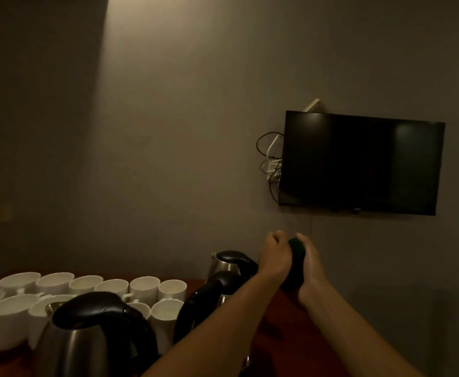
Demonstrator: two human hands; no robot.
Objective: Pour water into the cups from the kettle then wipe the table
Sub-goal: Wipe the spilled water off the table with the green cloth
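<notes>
Several white cups (144, 288) stand in two rows on the left of a dark red-brown table (282, 336). Three steel kettles with black lids and handles are here: one nearest me (87, 336), one in the middle (212, 295) partly behind my left forearm, one at the back (229, 262). Both my hands are raised above the table's right part, close together. My left hand (274, 254) and my right hand (311, 265) grip a dark green bundle, apparently a cloth (296, 257), between them. Most of the cloth is hidden.
A black wall-mounted TV (359, 164) hangs on the right with loose cables (270, 159) at its left side. A plain wall rises right behind the table. The room is dim.
</notes>
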